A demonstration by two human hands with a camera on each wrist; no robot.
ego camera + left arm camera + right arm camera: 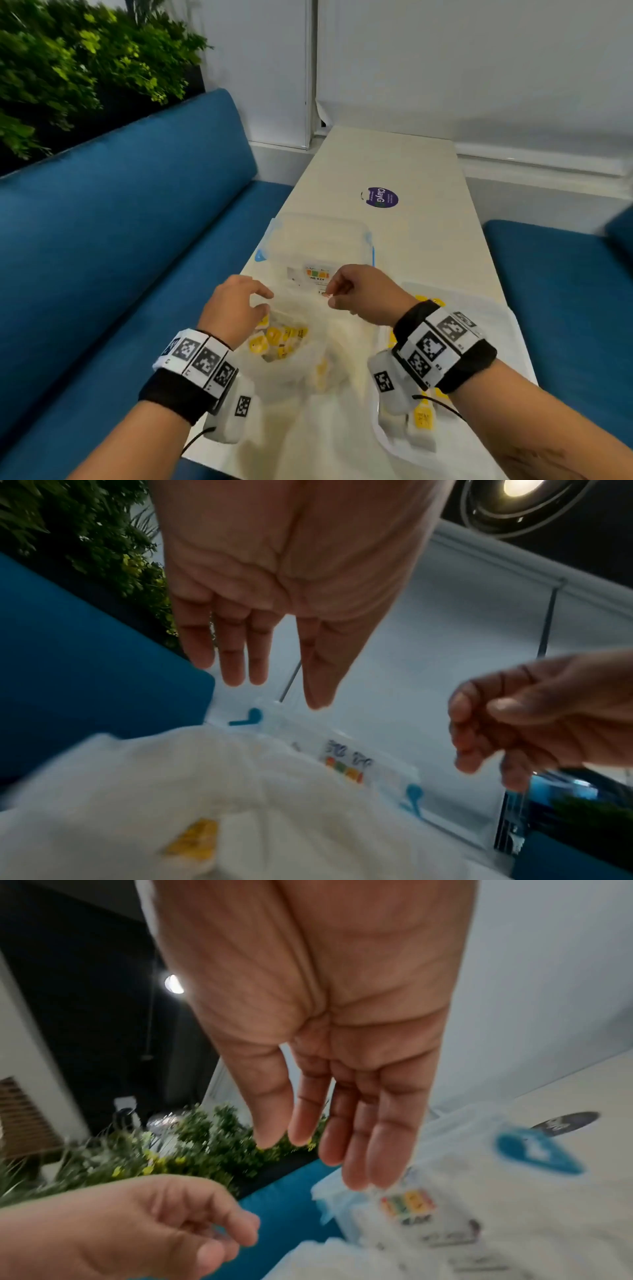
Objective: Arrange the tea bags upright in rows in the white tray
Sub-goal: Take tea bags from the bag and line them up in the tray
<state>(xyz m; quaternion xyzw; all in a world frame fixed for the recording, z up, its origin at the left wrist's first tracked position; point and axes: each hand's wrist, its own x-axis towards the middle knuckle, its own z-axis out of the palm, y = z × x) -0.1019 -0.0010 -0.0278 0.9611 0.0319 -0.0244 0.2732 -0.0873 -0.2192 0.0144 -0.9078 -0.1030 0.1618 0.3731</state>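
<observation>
A long pale counter runs between blue benches toward a white wall. Near its front edge lies a clear plastic bag of yellow tea bags. The left hand hovers at the bag's mouth, fingers loosely curled and apart, gripping nothing. The right hand pinches the bag's upper edge. The white tray sits just right of the bag, with a few tea bags in it. A lidded plastic box stands behind.
</observation>
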